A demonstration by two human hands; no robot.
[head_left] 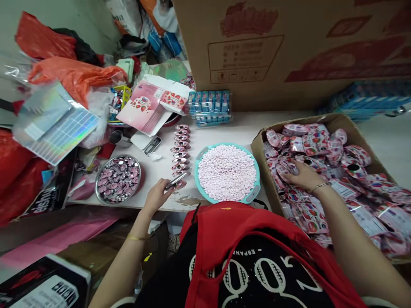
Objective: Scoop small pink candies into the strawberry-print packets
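Note:
My left hand [157, 195] is closed around a slim shiny metal tool [177, 180] at the table's front edge. A pink packet lies partly under the tool; whether the hand also holds it, I cannot tell. Just beyond, a row of small pink packets [180, 149] stands with their open ends up. My right hand [302, 176] reaches into a cardboard box [261, 158], its fingers closed on a pink strawberry-printed packet [285, 167] among many others. Between the hands sits a turquoise basin [199, 188] full of pale pink candies [226, 171].
A metal bowl [139, 188] of small pink-and-silver lids stands at left. Behind it are a metal cup [117, 137], an opened pink carton [141, 107] and blue packs [208, 105]. A large carton [244, 55] blocks the back. Plastic bags [73, 77] crowd the left.

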